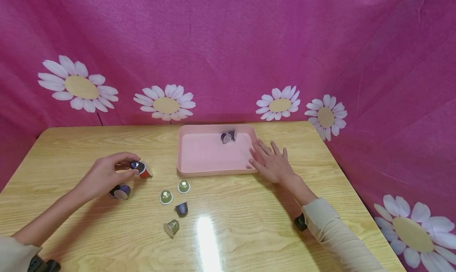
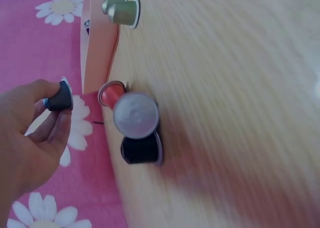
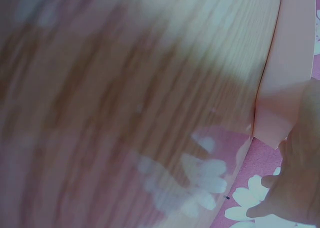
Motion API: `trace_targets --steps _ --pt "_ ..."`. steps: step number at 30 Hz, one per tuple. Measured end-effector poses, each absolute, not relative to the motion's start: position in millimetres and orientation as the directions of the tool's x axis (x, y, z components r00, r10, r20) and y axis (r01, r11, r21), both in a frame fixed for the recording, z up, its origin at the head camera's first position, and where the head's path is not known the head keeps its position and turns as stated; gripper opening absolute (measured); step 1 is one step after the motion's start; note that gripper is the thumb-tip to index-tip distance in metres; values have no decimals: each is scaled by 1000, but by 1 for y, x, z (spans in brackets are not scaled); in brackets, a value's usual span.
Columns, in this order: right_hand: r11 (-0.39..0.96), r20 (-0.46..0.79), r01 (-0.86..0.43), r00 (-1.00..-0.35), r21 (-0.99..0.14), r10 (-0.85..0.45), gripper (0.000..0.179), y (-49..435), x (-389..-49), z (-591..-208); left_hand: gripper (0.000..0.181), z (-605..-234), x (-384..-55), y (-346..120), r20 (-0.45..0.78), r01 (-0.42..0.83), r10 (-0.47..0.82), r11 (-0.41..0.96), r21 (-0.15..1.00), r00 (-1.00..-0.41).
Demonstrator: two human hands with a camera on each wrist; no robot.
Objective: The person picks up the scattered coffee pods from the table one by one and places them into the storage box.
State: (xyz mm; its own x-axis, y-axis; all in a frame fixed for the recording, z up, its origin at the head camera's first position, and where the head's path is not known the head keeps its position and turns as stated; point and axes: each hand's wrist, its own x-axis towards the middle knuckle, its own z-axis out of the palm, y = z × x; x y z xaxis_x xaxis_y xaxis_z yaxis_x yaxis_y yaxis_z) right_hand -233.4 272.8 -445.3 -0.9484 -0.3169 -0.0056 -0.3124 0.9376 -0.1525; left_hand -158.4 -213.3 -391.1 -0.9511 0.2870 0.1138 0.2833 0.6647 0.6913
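Observation:
My left hand (image 1: 103, 173) pinches a dark coffee capsule (image 2: 61, 97) between thumb and fingers, raised over the left of the table. Just beyond it in the head view is a red capsule (image 1: 145, 174). Below that hand lie a purple capsule (image 1: 123, 191), its pale lid facing the left wrist camera, and a black capsule (image 2: 140, 150). My right hand (image 1: 273, 166) is spread, fingers straight, at the right wall of a pink tray (image 1: 213, 172). Inside the tray, two dark purple capsules (image 1: 226, 137) lie together near the back.
In front of the tray are two green capsules (image 1: 166, 197) standing lid down, a purple-grey capsule (image 1: 182, 209) and a tipped olive-gold capsule (image 1: 171, 228). A pink cloth with daisies (image 1: 228, 46) hangs behind the wooden table (image 1: 249, 224).

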Motion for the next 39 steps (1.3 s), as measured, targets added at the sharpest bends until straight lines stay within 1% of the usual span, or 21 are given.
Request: trace_targets --steps 4,11,24,35,39 --pt "937 -10 -314 -948 -153 -319 73 273 -233 -445 31 -389 -166 -202 124 296 297 655 696 -947" --pt "935 -14 -313 -948 -165 -319 72 274 -233 -445 29 -385 -183 -185 191 379 347 628 679 -918" --pt "934 -4 -316 -947 -164 -321 72 273 -233 -445 27 -383 -209 -155 177 388 386 582 715 -906" --pt "936 -3 -316 -947 -156 -321 72 273 -234 -444 28 -383 -224 -127 179 405 408 578 709 -895" --pt "935 -2 -317 -947 -162 -321 72 273 -233 -445 27 -383 -231 -117 195 423 424 551 719 -884"
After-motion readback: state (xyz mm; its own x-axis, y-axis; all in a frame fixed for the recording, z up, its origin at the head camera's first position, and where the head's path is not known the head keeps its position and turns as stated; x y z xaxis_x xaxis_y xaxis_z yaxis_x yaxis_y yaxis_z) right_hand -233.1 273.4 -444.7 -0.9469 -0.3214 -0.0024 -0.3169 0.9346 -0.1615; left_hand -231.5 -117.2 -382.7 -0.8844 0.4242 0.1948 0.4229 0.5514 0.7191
